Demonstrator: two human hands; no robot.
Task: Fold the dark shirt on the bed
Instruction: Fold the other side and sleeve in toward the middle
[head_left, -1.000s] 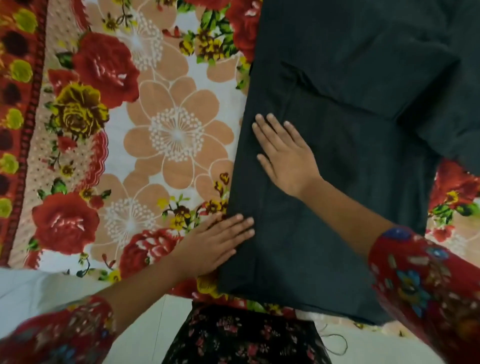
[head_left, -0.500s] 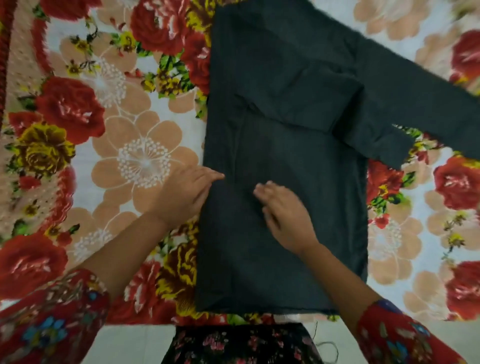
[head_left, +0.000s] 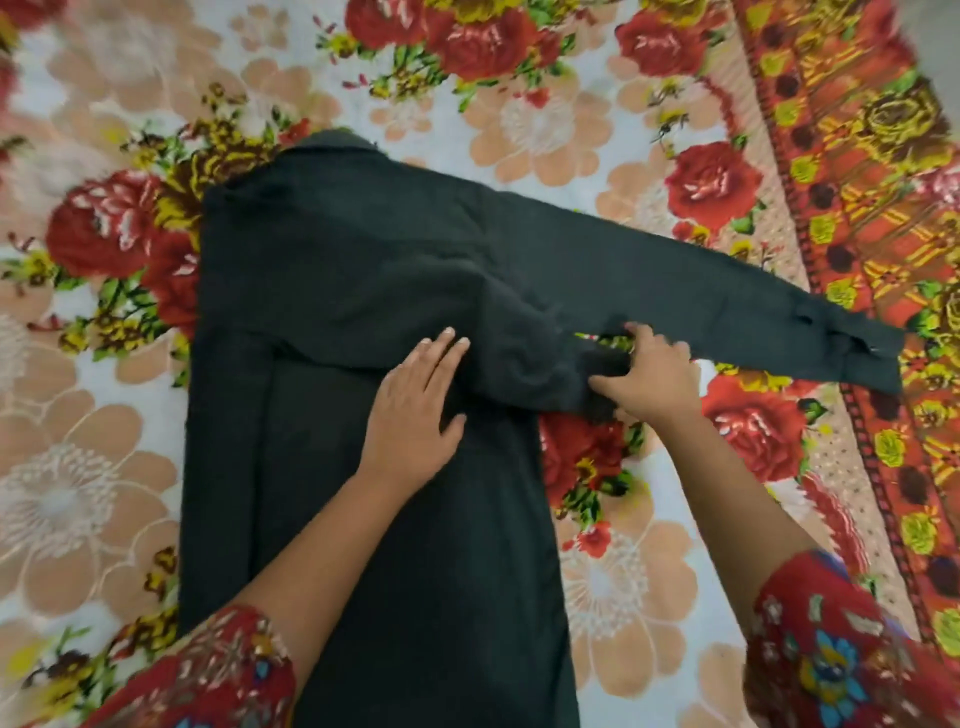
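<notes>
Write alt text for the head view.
A person's left hand presses flat on a dark long-sleeved cloth shirt on a floral bedsheet; right hand grips the end of one sleeve, the other sleeve stretched out rightward.

The shirt (head_left: 332, 291) is plain dark, perhaps greenish-black. The bedsheet (head_left: 545, 130) is white with red roses, peach flowers and yellow blooms; its border (head_left: 857, 171) is orange-red. The sleeves (head_left: 841, 644) are red floral.

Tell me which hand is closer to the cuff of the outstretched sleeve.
Right. The right hand pinches the dark shirt just below that sleeve, partway toward the cuff. The left hand lies flat on the shirt's body, farther away.
</notes>
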